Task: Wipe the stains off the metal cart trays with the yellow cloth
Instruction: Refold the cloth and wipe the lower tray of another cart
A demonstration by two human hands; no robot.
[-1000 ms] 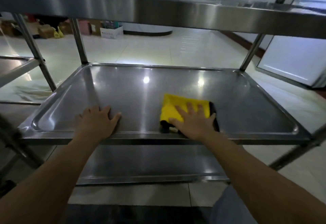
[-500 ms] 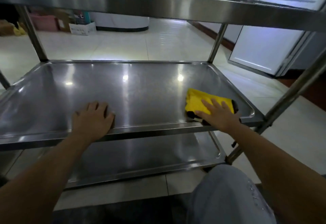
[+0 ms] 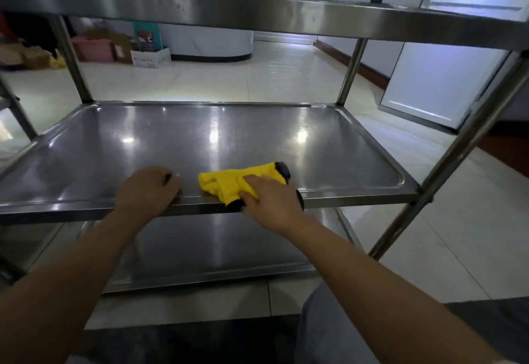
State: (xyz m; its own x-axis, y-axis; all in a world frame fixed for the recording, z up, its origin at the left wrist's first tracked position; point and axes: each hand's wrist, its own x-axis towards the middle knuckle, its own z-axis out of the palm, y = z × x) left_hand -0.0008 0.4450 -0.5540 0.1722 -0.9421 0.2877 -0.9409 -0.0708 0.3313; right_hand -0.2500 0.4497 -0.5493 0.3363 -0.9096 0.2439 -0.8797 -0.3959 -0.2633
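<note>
Yellow cloth (image 3: 240,184) lies bunched on the near edge of the middle tray (image 3: 329,146) of the metal cart, just right of centre, its dark trim showing at the far right end and under the palm. From the head view, the right hand (image 3: 272,200) presses down on it with fingers spread and fairly straight, so that grip is a flat push, not a closed fist. The left hand (image 3: 148,189) rests on the tray's near rim with fingers curled over the edge, bracing; how firmly it grips I cannot tell. Half a second ago the cloth sat at the tray's near right corner; it has since swept left toward the middle and crumpled. That suggests the near strip is being covered in back-and-forth passes, while the far half, the lower tray (image 3: 217,254) and top shelf (image 3: 257,11) probably remain.
</note>
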